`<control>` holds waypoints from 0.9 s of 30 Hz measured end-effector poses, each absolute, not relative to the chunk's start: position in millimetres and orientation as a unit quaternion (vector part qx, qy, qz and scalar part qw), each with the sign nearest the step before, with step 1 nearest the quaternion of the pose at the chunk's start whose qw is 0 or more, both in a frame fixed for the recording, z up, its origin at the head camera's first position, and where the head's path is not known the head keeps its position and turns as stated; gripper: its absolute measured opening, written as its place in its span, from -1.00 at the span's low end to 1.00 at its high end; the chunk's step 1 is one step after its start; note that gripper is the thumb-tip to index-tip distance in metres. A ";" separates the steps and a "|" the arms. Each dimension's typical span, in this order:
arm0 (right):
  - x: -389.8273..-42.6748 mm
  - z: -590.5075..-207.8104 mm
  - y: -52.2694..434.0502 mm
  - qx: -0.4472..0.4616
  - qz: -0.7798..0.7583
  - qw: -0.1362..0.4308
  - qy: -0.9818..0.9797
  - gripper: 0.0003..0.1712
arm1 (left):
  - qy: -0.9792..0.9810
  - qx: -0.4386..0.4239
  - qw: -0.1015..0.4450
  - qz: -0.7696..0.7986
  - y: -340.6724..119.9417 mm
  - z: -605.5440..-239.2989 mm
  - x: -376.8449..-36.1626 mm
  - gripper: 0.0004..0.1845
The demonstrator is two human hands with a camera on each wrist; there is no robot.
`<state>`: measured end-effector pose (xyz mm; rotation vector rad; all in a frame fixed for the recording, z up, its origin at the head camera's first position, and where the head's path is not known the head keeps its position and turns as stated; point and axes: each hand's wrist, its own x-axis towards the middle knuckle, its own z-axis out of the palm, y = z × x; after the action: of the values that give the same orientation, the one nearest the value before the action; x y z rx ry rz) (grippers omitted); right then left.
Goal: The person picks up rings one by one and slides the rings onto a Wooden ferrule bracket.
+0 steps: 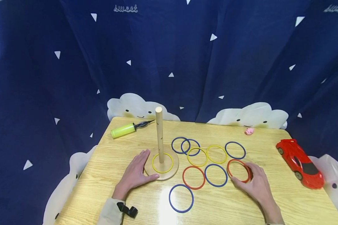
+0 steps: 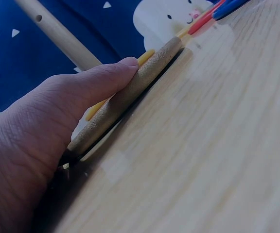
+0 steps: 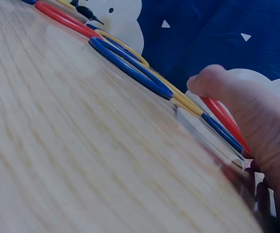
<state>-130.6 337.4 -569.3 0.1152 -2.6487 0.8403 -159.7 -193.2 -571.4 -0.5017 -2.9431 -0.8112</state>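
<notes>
- Red ring (image 1: 238,170): thin plastic hoop, lying flat on the table (image 1: 270,200) at 4 o'clock from the peg stand's base (image 1: 169,175).
- My right hand (image 1: 256,184) pinches its near-right edge, fingers curled over the rim.
- My left hand (image 1: 135,175) lies open against the base at 9 o'clock, apparently steadying it.
- Yellow ring (image 1: 162,162) sits around the peg (image 1: 159,134).
- Other rings lie loose between 1 and 5 o'clock.

The right hand (image 1: 256,184) covers the near edge of the red ring (image 1: 238,170). The picture's lower edge cuts both forearms. The left wrist view crops the peg (image 2: 57,33).
</notes>
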 end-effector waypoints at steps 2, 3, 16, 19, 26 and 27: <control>-131.2 -568.9 337.3 0.047 0.300 0.187 -0.934 0.00 | -0.950 -0.163 0.027 -0.264 -192.8 -571.2 -159.6 0.33; -131.5 -568.8 337.3 0.051 0.301 0.190 -0.933 -0.01 | -0.950 -0.163 0.029 -0.266 -192.5 -571.2 -159.6 0.33; -131.8 -573.9 338.3 0.056 0.304 0.195 -0.931 0.03 | -0.948 -0.164 0.030 -0.273 -193.8 -571.6 -157.7 0.32; -131.6 -574.0 338.6 0.060 0.301 0.201 -0.930 0.02 | -0.949 -0.163 0.029 -0.270 -193.5 -572.4 -158.9 0.32; -131.0 -572.1 338.1 0.059 0.302 0.197 -0.931 0.01 | -0.949 -0.162 0.025 -0.271 -193.2 -571.2 -159.9 0.33; -131.0 -571.9 338.1 0.059 0.302 0.196 -0.931 0.01 | -0.948 -0.163 0.026 -0.271 -193.2 -571.1 -159.9 0.33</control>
<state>-131.0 338.1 -571.9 0.1642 -2.6081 0.8452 -159.9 -193.2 -571.1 -0.5043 -2.9311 -0.8379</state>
